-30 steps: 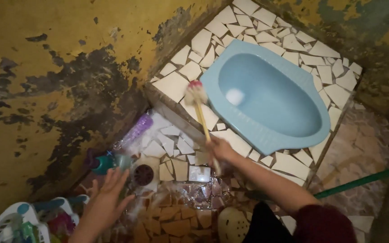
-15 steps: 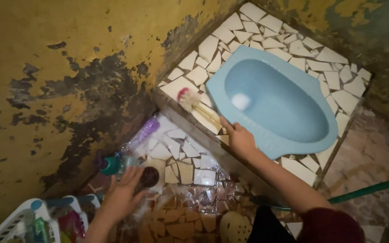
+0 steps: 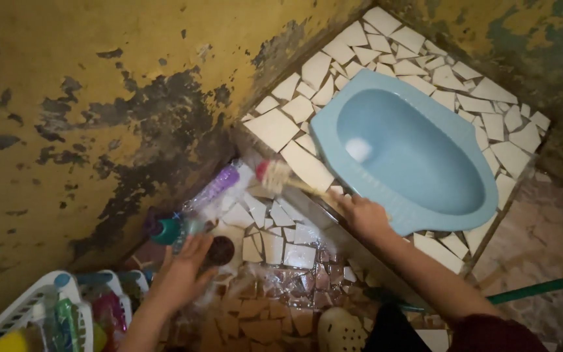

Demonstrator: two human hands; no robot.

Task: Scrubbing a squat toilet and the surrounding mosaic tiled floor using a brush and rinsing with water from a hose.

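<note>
Beside the blue pan [image 3: 418,156]: right hand [image 3: 365,215] closed round the brush [image 3: 275,176] handle, bristles on the step edge; left hand [image 3: 184,270] spread on the tiled floor [image 3: 275,241] near the drain [image 3: 221,249] and bottle [image 3: 187,208]. Best to keep bristles flat, strokes short. Basket [image 3: 47,306] lower left.

Both forearms are bare. The right hand [image 3: 365,217] runs back along an uncovered arm to a dark maroon sleeve [image 3: 490,334] — pushed up near the elbow. The left hand [image 3: 184,272] has no sleeve in view. One foot wears a pale clog [image 3: 338,330] — perforated with small holes.
</note>
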